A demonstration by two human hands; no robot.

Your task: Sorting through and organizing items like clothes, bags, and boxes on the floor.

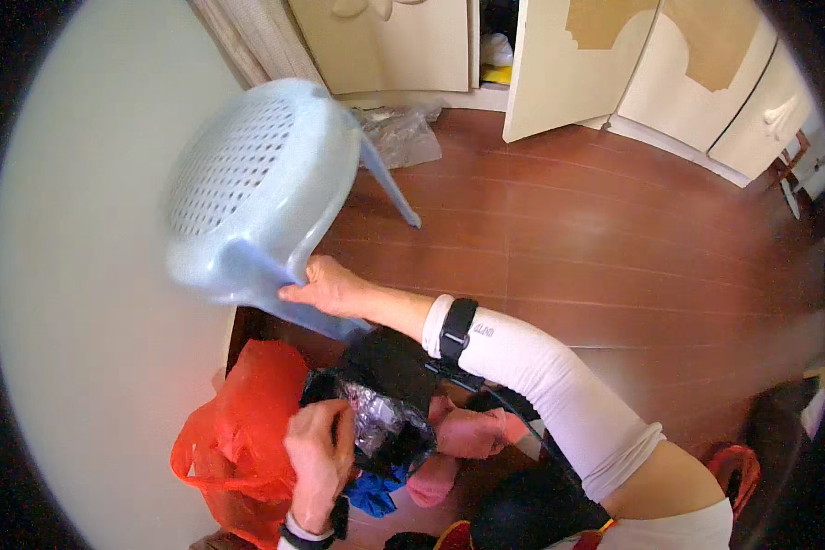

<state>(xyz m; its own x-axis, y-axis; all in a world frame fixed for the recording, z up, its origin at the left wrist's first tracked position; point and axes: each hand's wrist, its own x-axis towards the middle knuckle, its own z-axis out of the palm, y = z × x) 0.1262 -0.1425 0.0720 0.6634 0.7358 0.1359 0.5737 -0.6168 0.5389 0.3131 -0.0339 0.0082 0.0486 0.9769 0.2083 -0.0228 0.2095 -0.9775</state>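
A light blue plastic stool with a perforated seat is tilted against the pale wall on the left. My right hand is closed around one of its legs, the arm reaching across from the lower right. Lower down, my left hand is curled closed beside a red plastic bag. Whatever it may hold is hidden by the fingers. Just right of that hand sits an open black bag with crinkled clear plastic inside. Pink cloth and blue cloth lie next to it.
Cream cabinets line the far side, and one cabinet door stands ajar over the reddish-brown floor. A clear plastic bag lies behind the stool. A curtain hangs at the far left corner.
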